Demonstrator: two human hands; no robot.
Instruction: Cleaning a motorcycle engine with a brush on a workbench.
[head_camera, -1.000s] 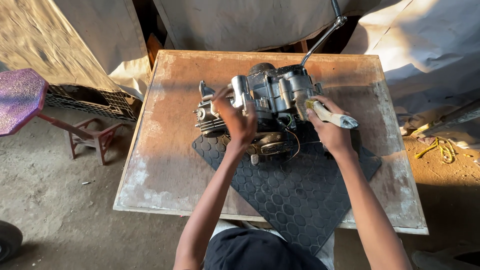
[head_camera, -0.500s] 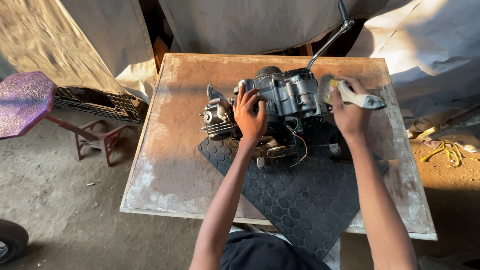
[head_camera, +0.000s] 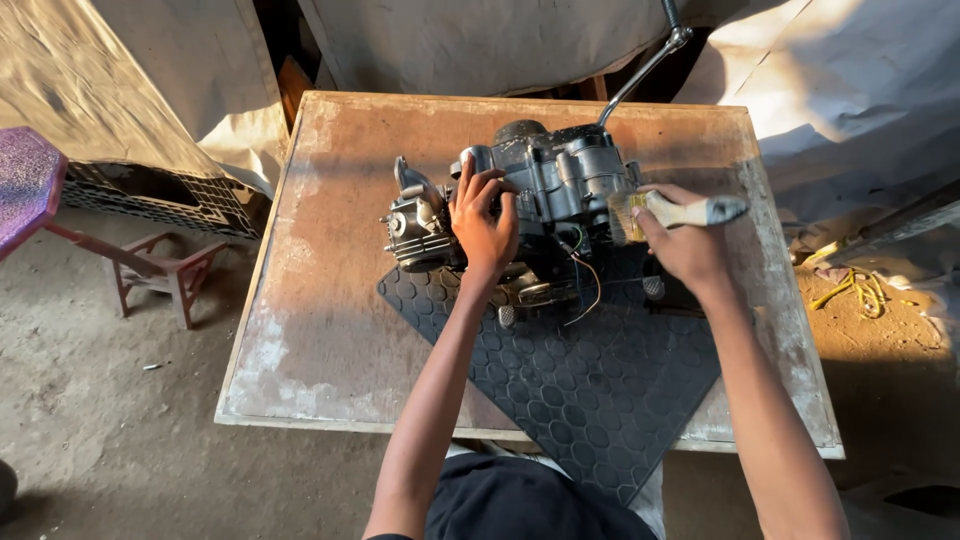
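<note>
A person's left hand (head_camera: 483, 222) is pressing spread fingers on a grey cast-metal motorcycle engine (head_camera: 520, 205) sitting on a black hexagon-patterned rubber mat (head_camera: 590, 385), while the right hand (head_camera: 685, 240) is gripping a pale-handled paintbrush (head_camera: 672, 212) at the engine's near side. The engine is looking heavy, rigid and possibly greasy, best steadied by its solid casing rather than the loose wires below the left hand.

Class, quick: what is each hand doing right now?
Left hand: open, fingers spread on the engine.
Right hand: closed, holding a paintbrush.

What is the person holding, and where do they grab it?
Right hand grips a pale-handled paintbrush mid-handle; left hand rests on the grey metal engine.
</note>
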